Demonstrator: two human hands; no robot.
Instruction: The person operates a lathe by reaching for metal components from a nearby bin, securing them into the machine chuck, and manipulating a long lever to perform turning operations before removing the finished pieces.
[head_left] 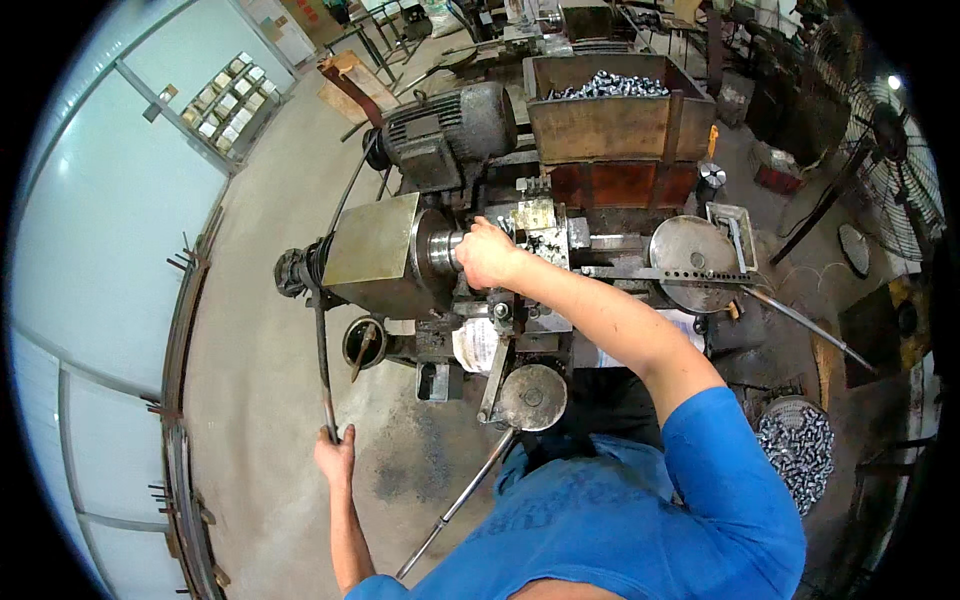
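Note:
My left hand [335,455] is closed round the lower end of a long dark lever [323,365]. The lever rises to the belt pulley [295,272] at the left end of a small lathe. At the lathe's bright spindle nose [442,252], my right hand [487,255] is closed with its fingers bent. Whatever it holds there is hidden under the fingers. Just right of that hand lies the tool slide [545,240], strewn with metal chips. A sheet-metal cover [370,238] sits over the headstock.
An electric motor [450,135] stands behind the headstock. A large bin [620,125] of small metal parts is at the back, a basket [796,450] of similar parts at right. Two round plates [532,397] with long handles [445,515] jut out. A fan [885,140] stands far right.

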